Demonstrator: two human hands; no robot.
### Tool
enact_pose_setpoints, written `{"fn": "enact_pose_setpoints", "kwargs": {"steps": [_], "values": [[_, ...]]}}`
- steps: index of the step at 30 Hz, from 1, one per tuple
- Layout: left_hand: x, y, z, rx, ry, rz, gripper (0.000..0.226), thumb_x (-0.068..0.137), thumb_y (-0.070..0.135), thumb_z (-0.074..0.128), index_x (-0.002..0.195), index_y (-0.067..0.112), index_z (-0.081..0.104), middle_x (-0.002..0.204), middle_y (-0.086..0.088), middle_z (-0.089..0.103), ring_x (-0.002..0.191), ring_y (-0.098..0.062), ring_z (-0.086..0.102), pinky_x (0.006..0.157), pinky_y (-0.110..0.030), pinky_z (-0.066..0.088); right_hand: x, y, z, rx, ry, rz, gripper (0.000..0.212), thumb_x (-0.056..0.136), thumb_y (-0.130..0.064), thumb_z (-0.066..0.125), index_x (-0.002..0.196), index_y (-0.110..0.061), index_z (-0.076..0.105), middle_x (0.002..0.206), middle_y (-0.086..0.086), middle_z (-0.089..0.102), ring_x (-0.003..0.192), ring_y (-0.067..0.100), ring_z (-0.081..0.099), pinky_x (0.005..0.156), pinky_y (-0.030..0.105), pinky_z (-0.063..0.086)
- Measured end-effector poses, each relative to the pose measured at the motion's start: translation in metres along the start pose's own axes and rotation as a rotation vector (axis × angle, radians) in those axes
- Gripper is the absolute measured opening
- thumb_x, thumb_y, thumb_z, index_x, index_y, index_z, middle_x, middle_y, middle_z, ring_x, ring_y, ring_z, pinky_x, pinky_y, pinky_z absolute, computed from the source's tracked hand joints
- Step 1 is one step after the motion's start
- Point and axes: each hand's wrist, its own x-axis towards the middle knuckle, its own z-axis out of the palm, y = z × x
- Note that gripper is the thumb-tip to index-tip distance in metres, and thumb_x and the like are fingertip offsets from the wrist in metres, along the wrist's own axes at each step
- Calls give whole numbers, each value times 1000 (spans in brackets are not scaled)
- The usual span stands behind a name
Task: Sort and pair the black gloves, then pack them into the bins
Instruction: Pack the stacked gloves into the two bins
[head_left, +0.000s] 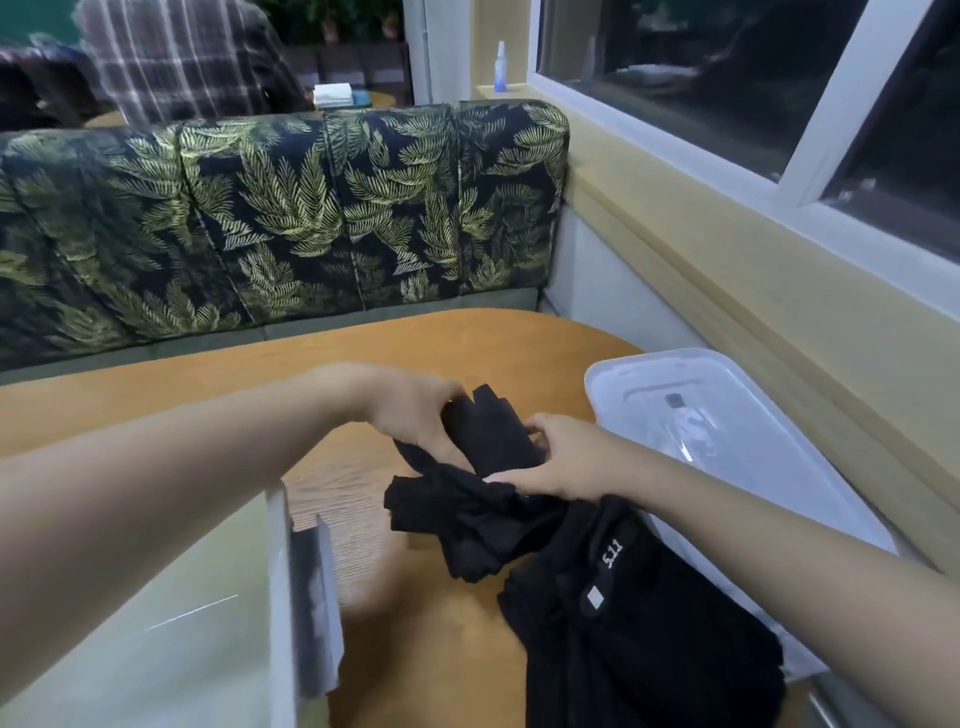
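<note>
Both hands are on the same black glove (488, 436), a soft fingerless knit one with stubby cut-off finger ends, held just above the wooden desk (171, 384). Left hand (410, 410) has its fingers curled round the glove's far edge, right hand (566, 457) pinches the near edge between thumb and fingers. Right under the glove sits a crumpled pile of more black gloves (467, 525), floppy fabric, resting on the desk's orange wood grain. Just nearer than the pile there's a bigger heap of black gear (639, 634) with a strap reading 5.11 in white. On the window side of the glove is a clear plastic bin (737, 415), rounded corners, glossy. On the other side, nearer the camera, a second translucent bin (280, 571) with a straight white rim. Behind the desk, a bench (291, 208) with gold leaf-print upholstery.
</note>
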Motion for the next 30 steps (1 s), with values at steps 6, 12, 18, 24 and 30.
{"fn": "enact_pose_setpoints", "kwargs": {"steps": [6,12,18,24,30], "values": [[7,-2,6,-113,-30,-36,94,43,66,86,120,20,57,111,3,70,97,-17,72,91,-39,60,12,8,7,51,28,0,58,83,-47,77,133,-26,55,105,-14,70,92,6,68,81,25,54],[12,-2,9,-282,-54,-53,50,74,37,89,109,7,72,101,-8,78,96,-26,75,87,-36,61,18,13,10,75,50,5,50,85,-37,73,131,-26,56,102,-12,72,89,9,68,75,25,50],[6,-1,10,-379,-111,-38,37,81,27,86,114,16,73,105,-1,79,101,-20,74,87,-32,59,15,11,10,74,52,-13,54,84,-43,76,131,-28,55,106,-16,70,91,6,67,81,26,53],[-4,2,9,-460,5,61,41,76,10,89,104,16,60,89,3,77,83,-16,74,68,-29,59,13,14,10,176,35,-62,67,72,-59,82,129,-33,58,113,-16,71,102,4,68,97,34,55],[-33,18,-11,-381,248,265,46,71,9,92,99,13,55,85,-1,73,78,-18,72,62,-31,57,9,18,7,467,69,-167,67,64,-57,87,120,-26,66,111,-7,76,105,11,72,100,40,54]]}}
